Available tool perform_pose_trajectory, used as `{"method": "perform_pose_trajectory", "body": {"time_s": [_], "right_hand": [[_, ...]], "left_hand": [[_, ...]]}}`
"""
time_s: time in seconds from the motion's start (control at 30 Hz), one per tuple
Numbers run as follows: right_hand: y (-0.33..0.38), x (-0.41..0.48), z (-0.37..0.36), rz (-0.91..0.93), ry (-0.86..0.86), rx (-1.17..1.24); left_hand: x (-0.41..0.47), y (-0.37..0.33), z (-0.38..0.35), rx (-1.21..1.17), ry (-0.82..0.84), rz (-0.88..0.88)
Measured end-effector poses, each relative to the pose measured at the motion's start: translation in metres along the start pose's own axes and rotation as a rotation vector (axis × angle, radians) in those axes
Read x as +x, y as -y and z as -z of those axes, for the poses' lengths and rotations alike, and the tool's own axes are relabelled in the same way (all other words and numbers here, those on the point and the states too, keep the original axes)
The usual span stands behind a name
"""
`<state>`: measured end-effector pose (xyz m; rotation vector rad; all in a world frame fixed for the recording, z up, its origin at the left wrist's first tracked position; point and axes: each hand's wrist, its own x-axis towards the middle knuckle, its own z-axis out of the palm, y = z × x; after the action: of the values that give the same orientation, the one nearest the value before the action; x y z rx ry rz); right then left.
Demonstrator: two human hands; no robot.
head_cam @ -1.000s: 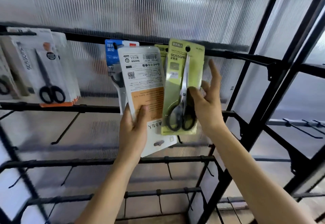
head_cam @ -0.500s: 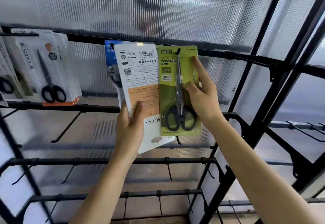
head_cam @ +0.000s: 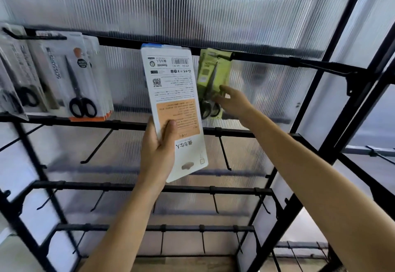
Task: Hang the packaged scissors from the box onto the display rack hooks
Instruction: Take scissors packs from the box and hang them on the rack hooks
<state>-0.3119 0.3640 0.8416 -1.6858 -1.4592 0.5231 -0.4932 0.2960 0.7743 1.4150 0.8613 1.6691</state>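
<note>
A green scissors package (head_cam: 213,73) hangs from a hook on the top bar (head_cam: 267,59) of the black display rack, set back near the ribbed wall. My right hand (head_cam: 233,103) reaches up to it, its outstretched fingers touching the pack's lower part by the black handles. In front and to the left, my left hand (head_cam: 158,150) grips the lower end of a white package with an orange panel (head_cam: 171,92), printed back towards me, its top at the bar. A blue edge (head_cam: 152,46) shows just behind that top.
Several white scissors packages (head_cam: 77,79) hang at the top left. Lower bars (head_cam: 132,187) carry bare black hooks (head_cam: 224,154). Black uprights (head_cam: 342,79) frame the right side, with translucent ribbed panels behind. A brown surface (head_cam: 181,264) shows at the bottom.
The green package has gone from beside the white one to further back and right on its hook. My right hand stretched out after it, its fingers now straighter. My left hand keeps its grip.
</note>
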Motion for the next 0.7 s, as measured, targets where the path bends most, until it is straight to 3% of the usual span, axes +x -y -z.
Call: {"method": "perform_pose_trajectory", "body": {"time_s": [0.13,0.27,0.5,0.63,0.7], "right_hand": [[0.000,-0.045,-0.007,0.125,-0.098,0.218],[0.004,-0.094,-0.014,0.250,0.086,0.494],[-0.005,-0.120,-0.019,0.308,0.130,0.528],[-0.010,-0.117,-0.008,0.154,-0.124,0.613],[-0.018,-0.113,0.000,0.082,-0.220,0.628]], "left_hand": [[-0.007,-0.004,-0.007,0.060,-0.011,-0.042],[-0.013,0.000,-0.021,0.254,0.010,-0.188],[-0.024,0.018,-0.035,0.734,0.210,-0.381],[-0.030,0.022,-0.032,0.624,0.469,-0.455],[-0.031,0.020,-0.029,0.443,0.489,-0.415]]}}
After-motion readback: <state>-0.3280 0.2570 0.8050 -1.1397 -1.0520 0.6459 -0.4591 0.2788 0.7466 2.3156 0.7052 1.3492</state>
